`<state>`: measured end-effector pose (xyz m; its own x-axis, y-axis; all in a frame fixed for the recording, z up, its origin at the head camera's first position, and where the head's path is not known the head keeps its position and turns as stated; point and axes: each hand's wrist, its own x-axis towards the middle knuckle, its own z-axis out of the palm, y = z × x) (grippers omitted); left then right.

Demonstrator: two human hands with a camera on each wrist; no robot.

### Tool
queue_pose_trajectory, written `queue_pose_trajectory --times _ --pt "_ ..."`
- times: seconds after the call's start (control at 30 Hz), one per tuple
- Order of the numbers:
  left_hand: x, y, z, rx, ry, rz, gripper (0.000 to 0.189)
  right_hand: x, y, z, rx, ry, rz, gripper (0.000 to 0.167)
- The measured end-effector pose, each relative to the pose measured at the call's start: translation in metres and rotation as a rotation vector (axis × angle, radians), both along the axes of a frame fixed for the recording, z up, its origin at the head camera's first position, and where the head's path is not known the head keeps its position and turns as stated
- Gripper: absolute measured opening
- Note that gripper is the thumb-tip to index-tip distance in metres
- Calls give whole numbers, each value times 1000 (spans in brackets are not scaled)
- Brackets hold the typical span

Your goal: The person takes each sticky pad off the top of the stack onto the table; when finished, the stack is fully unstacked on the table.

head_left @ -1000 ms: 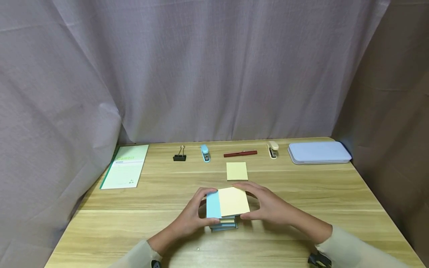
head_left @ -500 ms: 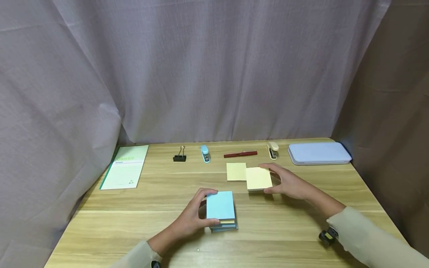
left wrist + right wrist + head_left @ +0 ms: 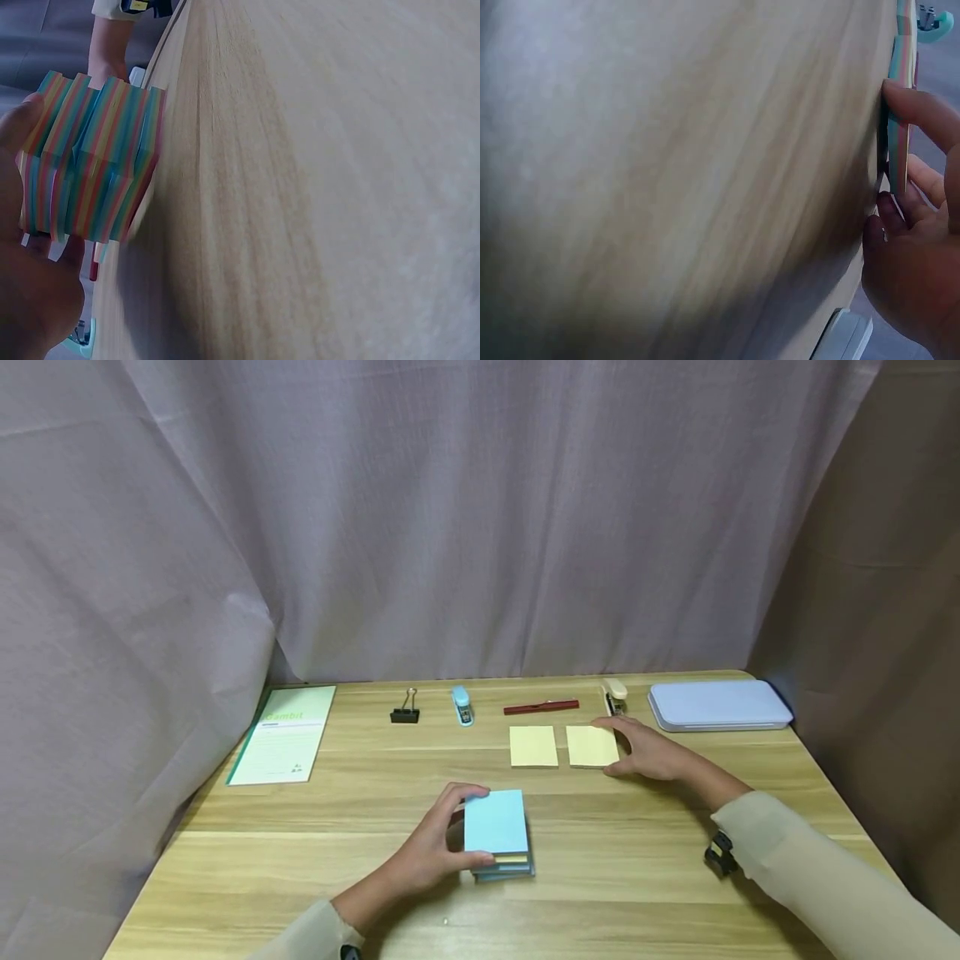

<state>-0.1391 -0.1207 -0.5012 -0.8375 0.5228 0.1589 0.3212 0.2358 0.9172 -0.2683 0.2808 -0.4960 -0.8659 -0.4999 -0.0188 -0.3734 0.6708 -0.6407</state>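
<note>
Head view: we see the left hand [image 3: 429,853] gripping a blue-topped pad stack [image 3: 495,821] at six o'clock; at two o'clock from it, the right hand [image 3: 649,753] pinches a yellow pad [image 3: 588,747].

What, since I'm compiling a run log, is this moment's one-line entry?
left hand: grips blue-topped stack | right hand: holds yellow pad | second yellow pad: beside it, on table | red pen: farther back

Uneven stack of square, stripe-edged paper pads [image 3: 498,828], pale blue uppermost, sits left of and nearer the person than a level, square, pale-yellow paper pad [image 3: 590,747].
</note>
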Motion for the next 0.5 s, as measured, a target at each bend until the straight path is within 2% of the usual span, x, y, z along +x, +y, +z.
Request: queue_pose_trajectory --times 0.17,0.5 --pt "0 0 1 -4 3 -2 79 -1 0 -1 35 27 10 85" --pt "0 1 2 -5 -19 4 78 0 3 -2 20 -20 12 88"
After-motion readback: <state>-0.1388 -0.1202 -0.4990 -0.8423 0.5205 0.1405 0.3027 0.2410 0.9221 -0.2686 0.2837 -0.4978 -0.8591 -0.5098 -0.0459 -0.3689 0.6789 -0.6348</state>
